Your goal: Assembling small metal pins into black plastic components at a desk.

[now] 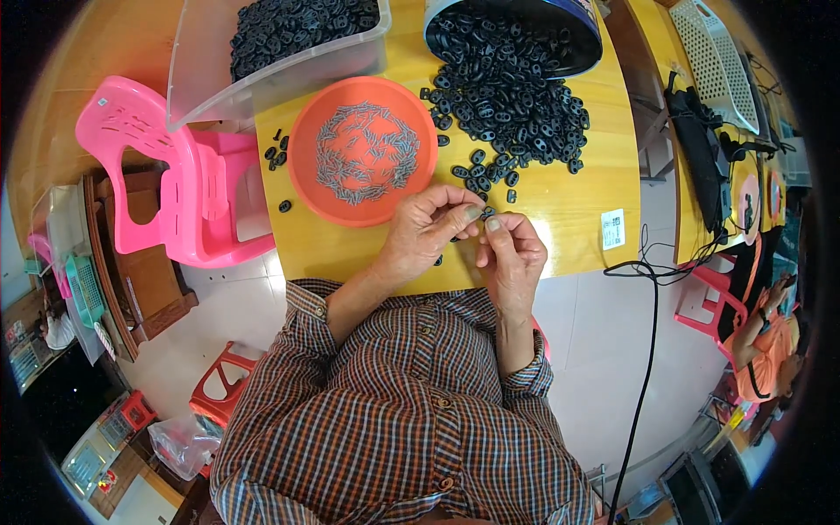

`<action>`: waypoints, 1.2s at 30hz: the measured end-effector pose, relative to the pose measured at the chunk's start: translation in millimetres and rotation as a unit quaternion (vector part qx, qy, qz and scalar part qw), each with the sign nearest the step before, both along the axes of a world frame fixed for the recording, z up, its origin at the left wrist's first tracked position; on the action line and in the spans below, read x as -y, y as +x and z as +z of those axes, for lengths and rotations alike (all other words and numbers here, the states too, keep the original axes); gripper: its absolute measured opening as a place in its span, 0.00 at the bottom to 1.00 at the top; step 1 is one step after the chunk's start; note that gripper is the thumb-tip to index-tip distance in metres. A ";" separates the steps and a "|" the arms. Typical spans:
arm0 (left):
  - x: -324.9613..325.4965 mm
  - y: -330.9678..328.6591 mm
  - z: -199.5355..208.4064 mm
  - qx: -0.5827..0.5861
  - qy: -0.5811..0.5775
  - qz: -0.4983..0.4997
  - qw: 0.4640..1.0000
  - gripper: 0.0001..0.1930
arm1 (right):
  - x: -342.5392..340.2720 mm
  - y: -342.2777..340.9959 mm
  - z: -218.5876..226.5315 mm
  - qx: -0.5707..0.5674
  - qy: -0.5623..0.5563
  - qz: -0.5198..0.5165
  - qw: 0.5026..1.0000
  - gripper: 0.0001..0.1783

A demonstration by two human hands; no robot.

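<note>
My left hand [427, 229] and my right hand [511, 255] meet over the table's near edge, fingertips almost touching. Between thumb and finger, my right hand pinches a small black oval plastic piece [488, 213]. The thumb and forefinger of my left hand are pressed together right beside that piece; what they hold, if anything, is too small to make out. A round orange-red dish [302, 166] lies left of my hands, with many small grey metal screws [398, 144] scattered in it. Beyond my right hand spreads a heap of black oval pieces with holes [516, 109].
A tipped container [588, 54] spills the heap at the back. At back left stands a translucent bin [280, 74] full of black pieces. A white label [613, 229] and a black cable [654, 306] are at right, a pink chair [188, 188] at left. Another person [763, 350] sits far right.
</note>
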State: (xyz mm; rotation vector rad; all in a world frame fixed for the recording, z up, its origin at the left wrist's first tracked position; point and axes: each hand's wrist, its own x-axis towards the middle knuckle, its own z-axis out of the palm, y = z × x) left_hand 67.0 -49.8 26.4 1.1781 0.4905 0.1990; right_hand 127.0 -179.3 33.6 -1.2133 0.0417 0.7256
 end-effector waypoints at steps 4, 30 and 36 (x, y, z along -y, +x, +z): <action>0.5 -0.8 -3.7 0.003 0.012 0.001 1.000 0.06 | -1.6 -0.2 2.9 -0.003 0.001 0.000 1.000 0.06; -0.5 2.1 2.5 0.006 0.050 -0.025 0.998 0.05 | -2.5 -1.4 7.5 0.224 -0.128 0.014 0.966 0.05; 0.0 3.0 -0.3 -0.007 0.050 -0.033 0.998 0.06 | -0.6 0.6 8.8 0.165 -0.104 0.019 0.981 0.05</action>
